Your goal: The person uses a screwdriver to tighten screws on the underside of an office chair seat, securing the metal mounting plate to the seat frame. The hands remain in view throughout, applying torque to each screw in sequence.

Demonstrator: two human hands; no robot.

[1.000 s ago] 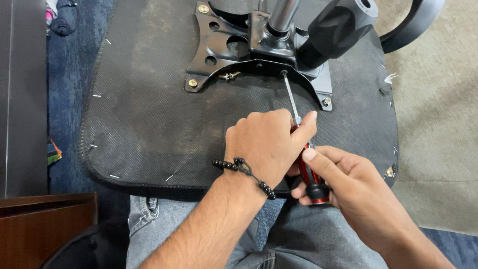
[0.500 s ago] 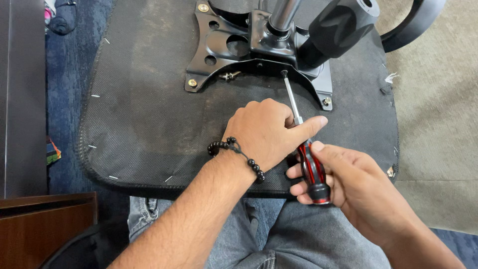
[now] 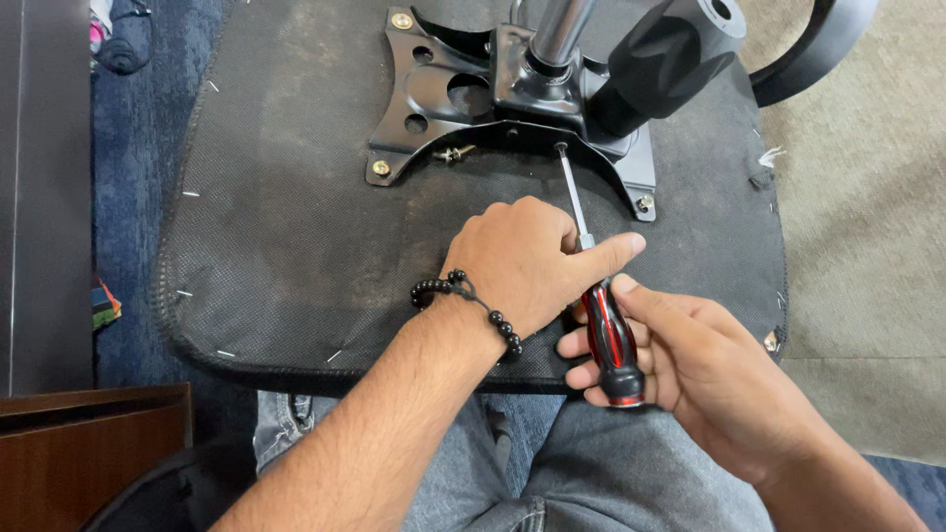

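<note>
the right hand (image 3: pixel 709 379) grips the screwdriver (image 3: pixel 601 315) handle; the left hand (image 3: pixel 527 261) pinches its shaft, tip at the black metal plate (image 3: pixel 443 99) under the upturned chair seat (image 3: pixel 296 227). screw-turning step; next needs steady rotation, tip seated.

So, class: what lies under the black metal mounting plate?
The black metal mounting plate sits on the black fabric seat underside, fixed by brass-coloured bolts. What lies directly beneath the plate is covered.
</note>
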